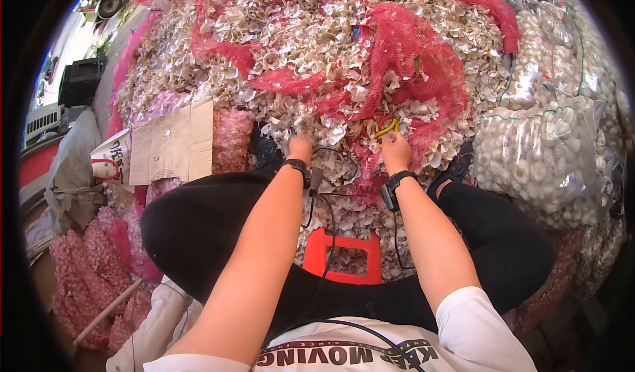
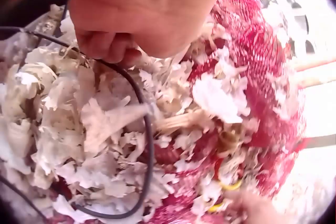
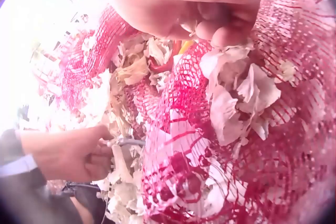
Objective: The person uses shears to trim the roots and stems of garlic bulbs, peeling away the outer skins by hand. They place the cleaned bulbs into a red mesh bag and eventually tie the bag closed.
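Note:
In the head view my left hand [image 1: 300, 148] hovers low over a heap of dry papery garlic skins [image 1: 274, 104]. Its fingers [image 2: 107, 45] are curled in the left wrist view, with nothing visible held. A pale dry stalk [image 2: 107, 124] shows below them, blurred. My right hand [image 1: 396, 152] has curled fingers at the curved yellow handle [image 1: 387, 128] of a small tool with red beside it, its blades hidden. Red mesh netting [image 1: 423, 61] lies around and under the right hand, and loose skins [image 3: 226, 111] sit on the mesh below its fingers.
Clear bags of garlic bulbs [image 1: 539, 154] stand at right. A cardboard sheet [image 1: 172, 144] lies at left over filled pink mesh sacks [image 1: 231, 140]. A red plastic stool [image 1: 344, 243] is between the person's legs. Black cables [image 1: 331, 230] hang from the wrist cameras, one looping under the left hand.

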Available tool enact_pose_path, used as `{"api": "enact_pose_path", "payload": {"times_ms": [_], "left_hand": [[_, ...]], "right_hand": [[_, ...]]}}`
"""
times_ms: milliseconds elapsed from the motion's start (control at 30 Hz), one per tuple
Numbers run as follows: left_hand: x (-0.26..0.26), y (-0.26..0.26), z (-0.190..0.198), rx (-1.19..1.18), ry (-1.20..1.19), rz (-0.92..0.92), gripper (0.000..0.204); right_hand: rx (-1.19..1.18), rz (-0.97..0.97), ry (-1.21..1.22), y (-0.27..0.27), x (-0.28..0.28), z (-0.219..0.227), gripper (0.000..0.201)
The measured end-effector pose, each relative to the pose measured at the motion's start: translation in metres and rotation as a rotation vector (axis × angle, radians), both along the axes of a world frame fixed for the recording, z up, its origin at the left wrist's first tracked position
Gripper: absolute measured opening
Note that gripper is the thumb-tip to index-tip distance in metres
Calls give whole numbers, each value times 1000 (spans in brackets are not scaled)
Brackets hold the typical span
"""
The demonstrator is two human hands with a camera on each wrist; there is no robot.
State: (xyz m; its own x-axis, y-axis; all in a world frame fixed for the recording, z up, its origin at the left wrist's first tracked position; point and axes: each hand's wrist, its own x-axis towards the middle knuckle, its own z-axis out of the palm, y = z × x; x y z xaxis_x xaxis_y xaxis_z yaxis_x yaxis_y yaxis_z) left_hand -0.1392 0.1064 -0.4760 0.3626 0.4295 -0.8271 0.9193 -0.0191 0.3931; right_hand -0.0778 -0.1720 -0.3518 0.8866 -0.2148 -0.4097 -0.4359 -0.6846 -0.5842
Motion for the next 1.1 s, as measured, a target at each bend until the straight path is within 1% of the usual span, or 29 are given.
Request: {"api": "enact_pose_path", "payload": {"times_ms": [33,67,100,133,167,200,233,300,333,367,433,467,500,533,567,600,633,667,700,733,767,800,833,900,933,1000,1033,1067,1100], "left_hand": [[5,2,16,-339,-6,519,41],[14,-2,46,-338,-14,569,33],[24,-8,72,-344,-22,562,33],[35,-14,95,-366,-49,616,27],[44,-19,109,-388,-78,670,21],[52,-20,116,-475,-167,624,12],[59,-23,131,-479,-186,615,12],[75,-38,166,-542,-331,369,16],[83,-47,186,-586,-366,283,25],[90,-56,206,-596,-391,265,25],[104,-74,233,-866,-381,277,23],[108,-78,243,-942,-396,213,25],[108,-86,256,-952,-405,189,25],[107,-93,276,-1031,-410,233,26],[107,-103,295,-1112,-411,274,29],[110,-111,309,-1140,-425,275,32],[120,-111,289,-1511,-468,224,30],[126,-111,279,-1487,-565,260,28],[134,-112,302,-1691,-502,61,27],[136,-119,318,-1559,-447,176,27],[133,-126,341,-1519,-422,178,32],[123,-134,372,-1411,-464,205,40],[122,-136,379,-1404,-496,159,48],[110,-154,414,-1381,-517,30,50],[107,-161,423,-1389,-519,9,50],[105,-171,439,-1544,-533,-196,58],[115,-172,423,-1544,-541,-214,58],[133,-169,388,-1443,-532,-333,62],[145,-169,373,-1336,-519,-444,66]], "right_hand": [[78,-85,19,-4,0,-1,27],[141,-129,-40,-10,0,-22,23],[138,-134,-51,-11,5,-14,23],[444,-325,79,-8,11,2,21],[755,-509,209,-4,17,22,18],[820,-550,230,1,24,44,13],[828,-545,211,6,30,55,13],[954,-546,215,12,40,79,11],[1006,-506,192,18,44,97,13],[1000,-518,156,27,47,115,17],[900,-252,73,34,52,151,25],[912,-177,-14,37,55,169,27],[919,-103,-97,40,56,189,29],[882,-86,-168,41,54,214,31],[612,-8,-332,42,64,202,32],[467,59,-448,44,59,218,30],[132,218,-721,42,54,230,24],[89,288,-817,43,53,229,22],[31,362,-831,38,45,241,19],[60,348,-948,35,42,244,19],[38,315,-1031,30,35,258,16],[31,333,-1065,23,33,268,15],[20,300,-1127,19,32,274,14],[-10,254,-1149,3,33,287,17],[-24,243,-1163,-4,32,292,17],[16,56,-1015,-15,33,303,21],[14,50,-1032,-21,34,310,21],[110,-127,-831,-27,35,316,25],[209,-297,-619,-33,35,319,30]]}}
